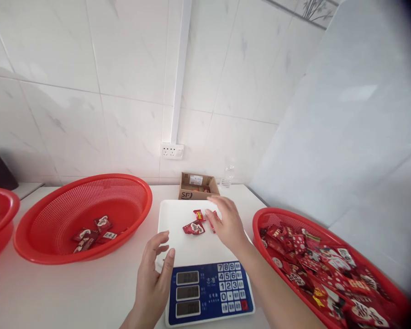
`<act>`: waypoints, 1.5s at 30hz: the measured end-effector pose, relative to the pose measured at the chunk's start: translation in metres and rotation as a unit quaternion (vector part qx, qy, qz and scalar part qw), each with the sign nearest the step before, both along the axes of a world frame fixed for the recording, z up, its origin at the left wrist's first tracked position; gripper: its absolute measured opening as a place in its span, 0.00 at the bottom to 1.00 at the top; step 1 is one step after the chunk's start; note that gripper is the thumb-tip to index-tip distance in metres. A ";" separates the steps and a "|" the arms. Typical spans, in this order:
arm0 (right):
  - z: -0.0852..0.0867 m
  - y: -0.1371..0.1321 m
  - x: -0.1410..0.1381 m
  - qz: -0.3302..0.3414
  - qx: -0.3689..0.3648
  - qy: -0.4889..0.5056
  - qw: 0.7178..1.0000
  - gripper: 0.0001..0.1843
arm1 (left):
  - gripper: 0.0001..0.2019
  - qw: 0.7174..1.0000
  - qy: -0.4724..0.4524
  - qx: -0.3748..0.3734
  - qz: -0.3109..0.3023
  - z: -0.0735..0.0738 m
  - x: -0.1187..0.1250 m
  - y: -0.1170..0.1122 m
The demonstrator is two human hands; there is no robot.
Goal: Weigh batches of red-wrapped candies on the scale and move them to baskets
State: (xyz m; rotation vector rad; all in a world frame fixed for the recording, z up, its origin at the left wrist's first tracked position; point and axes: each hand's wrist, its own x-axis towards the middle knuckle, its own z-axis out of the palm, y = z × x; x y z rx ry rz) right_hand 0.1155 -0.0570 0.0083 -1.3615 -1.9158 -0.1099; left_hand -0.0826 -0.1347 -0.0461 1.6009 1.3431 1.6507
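Observation:
On the white pan of a weighing scale (181, 251) lie a red snack packet with a pale round print (193, 227) and a smaller red and yellow packet (199, 215). Another red packet (213, 221) shows partly from under my right hand (228, 221). That hand is over the pan's right side, thumb and fingers apart; whether it touches the packet I cannot tell. My left hand (154, 269) is at the pan's front left corner, fingers curved and apart, holding nothing. Below the pan, the blue panel (210, 285) has number keys and three small displays.
A red basket (137, 196) with several packets stands at left, another red basket (0, 228) at the far left edge. Close on the right is a red basket (270, 211) full of packets. Behind the scale are a cardboard box (198, 195) and a clear plastic bottle (227, 177).

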 end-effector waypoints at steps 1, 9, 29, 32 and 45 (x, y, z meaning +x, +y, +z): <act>-0.002 -0.003 -0.001 0.016 -0.042 -0.032 0.998 0.18 | 0.12 1.000 0.009 0.006 0.002 -0.001 0.000 0.000; -0.019 -0.007 -0.013 0.076 -0.271 -0.175 0.944 0.20 | 0.12 0.999 0.032 0.040 0.010 -0.003 0.001 0.001; -0.015 0.027 0.018 0.017 -0.288 -0.149 0.946 0.32 | 0.13 1.000 0.028 0.008 0.001 -0.001 0.000 -0.001; -0.014 0.025 0.024 0.007 -0.285 -0.139 0.948 0.30 | 0.13 1.000 0.026 0.001 -0.004 -0.002 0.001 -0.001; -0.019 0.028 0.007 0.050 -0.265 -0.118 0.956 0.26 | 0.15 0.999 0.027 -0.033 -0.024 -0.007 -0.002 -0.001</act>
